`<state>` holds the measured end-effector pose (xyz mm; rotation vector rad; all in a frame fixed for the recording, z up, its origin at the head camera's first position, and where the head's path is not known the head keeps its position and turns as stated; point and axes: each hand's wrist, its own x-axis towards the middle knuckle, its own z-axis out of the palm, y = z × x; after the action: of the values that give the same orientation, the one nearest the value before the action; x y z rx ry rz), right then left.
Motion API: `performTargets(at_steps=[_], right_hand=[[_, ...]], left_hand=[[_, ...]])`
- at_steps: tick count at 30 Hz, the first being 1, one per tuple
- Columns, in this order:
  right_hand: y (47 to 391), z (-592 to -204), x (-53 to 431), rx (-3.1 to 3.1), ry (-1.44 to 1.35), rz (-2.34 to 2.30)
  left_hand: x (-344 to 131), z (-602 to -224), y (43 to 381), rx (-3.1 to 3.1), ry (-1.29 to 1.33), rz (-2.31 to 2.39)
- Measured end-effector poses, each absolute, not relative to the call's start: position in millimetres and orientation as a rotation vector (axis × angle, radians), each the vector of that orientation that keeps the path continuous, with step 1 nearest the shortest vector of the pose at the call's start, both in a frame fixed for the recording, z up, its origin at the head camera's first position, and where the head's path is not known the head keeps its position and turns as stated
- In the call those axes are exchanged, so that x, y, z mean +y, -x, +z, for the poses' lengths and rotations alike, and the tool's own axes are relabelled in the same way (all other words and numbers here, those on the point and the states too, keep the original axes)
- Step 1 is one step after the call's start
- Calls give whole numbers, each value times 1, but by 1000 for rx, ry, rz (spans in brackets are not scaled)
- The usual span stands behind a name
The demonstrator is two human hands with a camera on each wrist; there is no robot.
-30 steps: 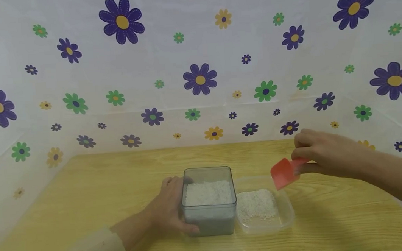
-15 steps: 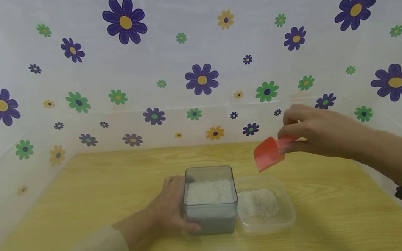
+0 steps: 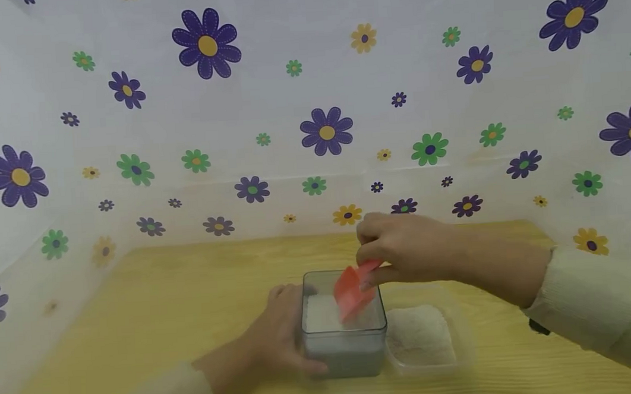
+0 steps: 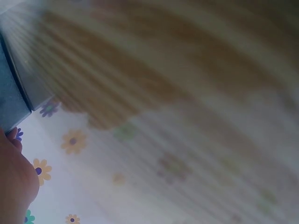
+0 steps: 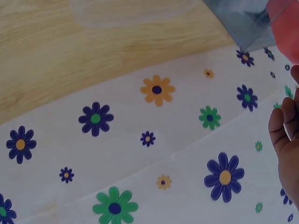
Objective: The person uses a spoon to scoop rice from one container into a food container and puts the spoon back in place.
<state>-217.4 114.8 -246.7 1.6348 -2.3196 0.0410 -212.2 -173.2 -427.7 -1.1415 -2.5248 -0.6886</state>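
In the head view a square, see-through grey container (image 3: 345, 356) stands at the middle, with white rice (image 3: 320, 313) inside. My left hand (image 3: 282, 335) grips it from the left, thumb along the near wall and fingers round the far side. A red scoop (image 3: 354, 293) is tilted down over the container's open top, its tip overlapping the rice. The handle is pinched by my right hand (image 3: 409, 245), which comes in from the right. In the right wrist view, the scoop (image 5: 286, 28) and the curled fingers (image 5: 279, 128) show at the right edge.
Close beside the container on the right stands a shallow clear plastic box (image 3: 462, 338) with a heap of rice (image 3: 421, 334). Both rest on a wood-grain table (image 3: 181, 299). A white cloth (image 3: 267, 92) printed with flowers rises behind and at the sides.
My right hand has carried the scoop leftward from above the shallow box, rising and then lowering over the grey container. My left hand keeps its hold on that container.
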Motion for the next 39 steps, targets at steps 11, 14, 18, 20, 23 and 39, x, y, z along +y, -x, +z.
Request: performTargets(at_steps=[11, 14, 18, 20, 23, 39], right_hand=[[209, -271, 68, -2551, -1709, -294], [207, -272, 70, -2582, -1673, -350], [204, -276, 77, -2607, -1625, -316], [203, -280, 82, -2610, -1603, -259], [202, -286, 90, -2605, -1571, -131], [200, -320, 123, -2401, -1374, 437]], left_hand=[[-173, -422, 211, -2498, 1174, -705], [-172, -424, 211, -2478, 1175, -701], [-170, -427, 211, -2482, 1181, -699], [-169, -425, 210, -2499, 1172, -709], [-170, -421, 208, -2511, 1162, -708], [-169, -417, 204, -2553, 1127, -761]])
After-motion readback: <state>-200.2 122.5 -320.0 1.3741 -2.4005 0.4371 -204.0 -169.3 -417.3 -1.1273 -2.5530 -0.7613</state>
